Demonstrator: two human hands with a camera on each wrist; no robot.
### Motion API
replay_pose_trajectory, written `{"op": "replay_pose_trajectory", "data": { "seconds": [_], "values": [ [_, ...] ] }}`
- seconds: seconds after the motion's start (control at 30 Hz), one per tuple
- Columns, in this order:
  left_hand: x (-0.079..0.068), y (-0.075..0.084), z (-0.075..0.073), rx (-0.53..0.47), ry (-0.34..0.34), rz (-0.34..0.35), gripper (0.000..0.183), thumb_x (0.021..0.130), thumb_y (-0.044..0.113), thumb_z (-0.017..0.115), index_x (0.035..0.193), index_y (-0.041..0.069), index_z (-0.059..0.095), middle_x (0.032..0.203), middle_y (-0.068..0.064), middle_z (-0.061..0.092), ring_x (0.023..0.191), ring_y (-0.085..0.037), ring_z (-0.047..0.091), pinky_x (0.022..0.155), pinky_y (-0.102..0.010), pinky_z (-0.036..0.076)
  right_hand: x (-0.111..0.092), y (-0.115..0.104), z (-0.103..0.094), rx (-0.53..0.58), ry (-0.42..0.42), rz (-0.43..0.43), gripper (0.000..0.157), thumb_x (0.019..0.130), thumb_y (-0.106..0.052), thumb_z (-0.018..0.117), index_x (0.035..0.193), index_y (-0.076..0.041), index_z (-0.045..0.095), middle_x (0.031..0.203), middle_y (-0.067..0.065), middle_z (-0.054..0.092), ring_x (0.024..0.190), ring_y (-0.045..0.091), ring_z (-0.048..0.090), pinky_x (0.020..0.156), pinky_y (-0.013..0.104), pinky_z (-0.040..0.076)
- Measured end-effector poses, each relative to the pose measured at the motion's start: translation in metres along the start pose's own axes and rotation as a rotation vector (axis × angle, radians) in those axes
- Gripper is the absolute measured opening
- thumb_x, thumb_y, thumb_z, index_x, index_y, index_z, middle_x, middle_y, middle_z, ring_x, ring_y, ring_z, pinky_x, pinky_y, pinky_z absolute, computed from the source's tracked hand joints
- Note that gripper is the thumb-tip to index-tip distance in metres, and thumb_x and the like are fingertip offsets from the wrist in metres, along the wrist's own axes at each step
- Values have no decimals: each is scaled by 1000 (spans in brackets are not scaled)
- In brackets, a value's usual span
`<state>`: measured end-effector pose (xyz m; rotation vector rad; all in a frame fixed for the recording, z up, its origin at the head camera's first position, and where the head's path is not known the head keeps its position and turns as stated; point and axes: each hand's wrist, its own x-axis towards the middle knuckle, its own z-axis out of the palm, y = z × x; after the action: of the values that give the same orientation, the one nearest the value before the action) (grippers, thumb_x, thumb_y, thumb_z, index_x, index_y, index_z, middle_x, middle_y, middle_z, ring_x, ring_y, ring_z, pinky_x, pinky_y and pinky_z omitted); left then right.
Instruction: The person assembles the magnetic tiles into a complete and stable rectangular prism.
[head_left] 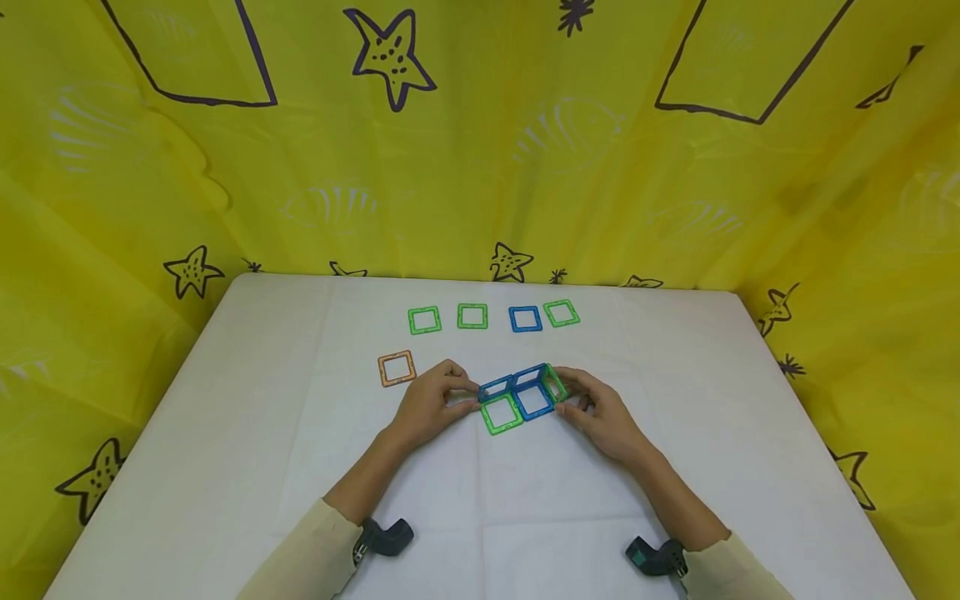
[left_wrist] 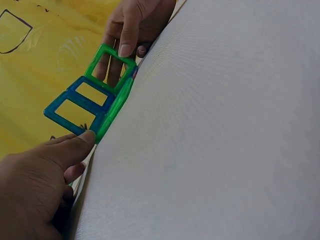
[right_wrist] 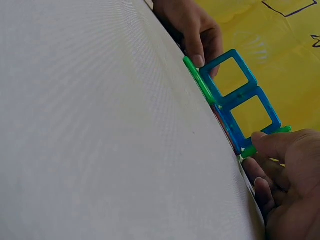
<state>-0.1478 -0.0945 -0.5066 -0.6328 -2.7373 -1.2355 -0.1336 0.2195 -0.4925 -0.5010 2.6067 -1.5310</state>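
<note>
Both hands are at a small joined build of square magnetic tiles on the white table. A green tile (head_left: 486, 419) and a blue tile (head_left: 540, 414) lie flat side by side. Along their far edges stand two blue tiles (right_wrist: 241, 66), (right_wrist: 267, 105), joined in a row. Another green tile (left_wrist: 93, 62) stands upright at the right end. My left hand (head_left: 431, 404) pinches the left end of the standing blue row between thumb and fingers. With thumb and fingers, my right hand (head_left: 607, 421) holds the upright green tile.
Behind the build, a loose row holds a green tile (head_left: 425, 332), another green tile (head_left: 472, 327), a blue tile (head_left: 525, 330) and a green tile (head_left: 552, 314). An orange tile (head_left: 382, 369) lies beyond my left hand. A yellow patterned curtain (head_left: 465, 167) surrounds the white table (head_left: 225, 467).
</note>
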Motion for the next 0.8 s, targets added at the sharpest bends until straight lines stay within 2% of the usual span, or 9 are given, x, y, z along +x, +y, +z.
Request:
{"op": "replay_pose_trajectory", "data": {
  "seconds": [0.23,0.4,0.63,0.8],
  "values": [
    [-1,-1,-2,-25,-41,59,20,84,24,91,102,19,85,101,10,65,90,-10,58,77,-29,49,3,-3,2,-22,60,30,39,97,-3,75,135,-7,67,108,7,69,81,22,56,68,26,47],
    [-2,-2,-5,-20,-72,96,21,83,25,92,102,22,85,100,12,66,93,-8,60,80,-31,50,6,-7,5,-39,75,43,36,98,-3,74,133,-7,69,107,7,70,79,22,56,65,26,46],
    [-2,-3,-5,-32,-58,112,26,88,14,77,109,28,83,102,16,68,88,-7,57,77,-31,49,10,-11,9,-69,81,51,33,100,-2,70,132,-10,71,111,3,72,89,23,57,72,27,46],
    [-2,-4,-3,-30,-29,85,21,93,15,75,111,24,82,99,15,68,82,-8,55,72,-29,47,15,-13,15,-73,51,34,31,102,-3,67,131,-12,72,116,0,74,94,23,57,77,28,46]
  ]
}}
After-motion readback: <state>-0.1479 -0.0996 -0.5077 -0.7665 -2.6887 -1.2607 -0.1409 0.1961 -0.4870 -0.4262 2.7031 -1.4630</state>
